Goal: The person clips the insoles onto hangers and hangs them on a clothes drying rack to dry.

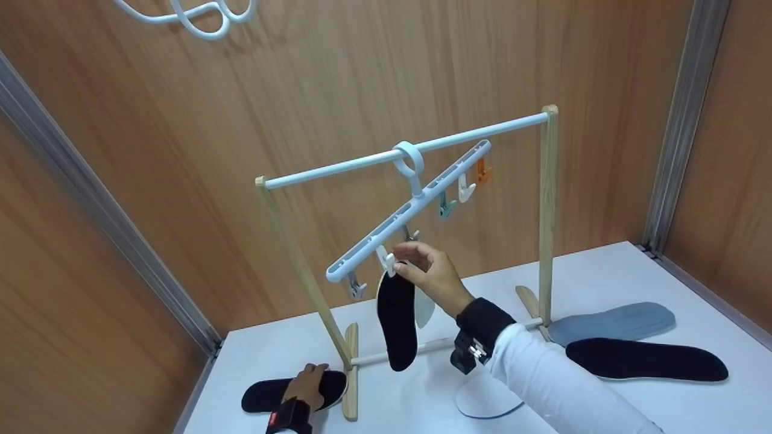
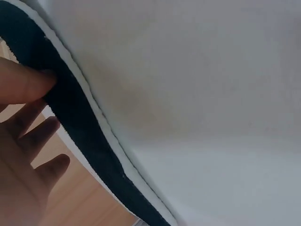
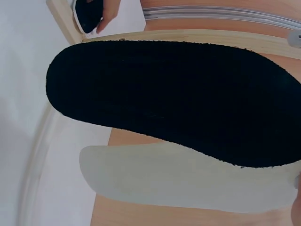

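- White counter (image 1: 434, 395), its far edge running along a wood-grain wall (image 1: 458, 72); a rack of pale wooden posts (image 1: 547, 223) with a light-blue round rod (image 1: 494, 129) across the top stands on it.
- From the rod, by a ring, hangs a light-blue slotted plastic bar (image 1: 395, 220), tilted, its right end higher.
- Below the bar are a grey plastic clip (image 1: 356, 286) at the low end, a white plastic clip (image 1: 386, 260) next to it, and teal (image 1: 446, 207), white and orange ones (image 1: 483, 172) toward the high end.
- Black foot-shaped insole (image 1: 397, 319) with a pale rim, upright below the low-end white clip; a pale grey insole (image 1: 424, 310) hangs just behind.
- Right hand (image 1: 437, 274): thumb and bent fingers at that white clip and the black insole's top; whether they pinch either, I cannot tell.
- Left hand (image 1: 306, 384): near the counter's left edge, partly closed, thumb on a second black insole (image 1: 260, 395), gripping its side.
- Toward the counter's right edge lie a grey-blue insole (image 1: 615, 322) and, just nearer, a third black insole (image 1: 648, 360).
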The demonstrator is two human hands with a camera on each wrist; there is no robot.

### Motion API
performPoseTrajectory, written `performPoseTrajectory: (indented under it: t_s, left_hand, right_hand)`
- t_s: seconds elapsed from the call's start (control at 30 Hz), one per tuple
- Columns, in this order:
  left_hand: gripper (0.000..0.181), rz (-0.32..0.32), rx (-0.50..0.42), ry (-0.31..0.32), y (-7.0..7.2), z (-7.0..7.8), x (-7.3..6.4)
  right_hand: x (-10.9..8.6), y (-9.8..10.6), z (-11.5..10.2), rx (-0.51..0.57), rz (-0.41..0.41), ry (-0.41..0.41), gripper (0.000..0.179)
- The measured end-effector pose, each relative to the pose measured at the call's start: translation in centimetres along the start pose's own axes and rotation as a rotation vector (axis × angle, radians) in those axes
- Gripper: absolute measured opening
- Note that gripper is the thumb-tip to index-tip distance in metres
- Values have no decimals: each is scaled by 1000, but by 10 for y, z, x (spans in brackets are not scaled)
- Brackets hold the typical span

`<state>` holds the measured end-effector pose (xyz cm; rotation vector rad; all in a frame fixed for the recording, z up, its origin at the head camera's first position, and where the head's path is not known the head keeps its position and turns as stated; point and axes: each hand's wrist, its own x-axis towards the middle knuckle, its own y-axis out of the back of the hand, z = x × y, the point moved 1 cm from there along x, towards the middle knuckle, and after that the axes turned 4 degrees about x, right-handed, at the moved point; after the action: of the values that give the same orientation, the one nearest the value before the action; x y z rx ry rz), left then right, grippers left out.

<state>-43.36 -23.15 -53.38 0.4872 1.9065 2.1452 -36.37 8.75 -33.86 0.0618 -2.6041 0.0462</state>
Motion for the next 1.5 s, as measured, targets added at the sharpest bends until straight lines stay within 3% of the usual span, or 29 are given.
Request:
performPoseTrajectory:
  t_s: [0.17,0.3,0.5,0.7,0.83,1.1,1.5]
  left_hand:
    - [50,57,7,13,12,0,-3]
    - [37,83,9,11,26,1,-6]
    - [22,29,-58,31,48,-4,-10]
    - [21,21,-96,-8,65,-10,-17]
    - [20,90,-102,-28,75,-9,-23]
    - [23,342,-126,-83,86,6,-39]
    - [19,438,-362,11,102,22,-41]
  right_hand:
    - [-1,0,2,-1,7,-13,37]
    - [-1,0,3,-4,18,-17,36]
    - [1,1,4,-3,9,-11,36]
    - [6,3,3,-6,13,6,35]
    - [9,4,5,-1,10,4,36]
    - [11,7,10,11,35,-8,34]
    - [14,9,10,14,59,-19,33]
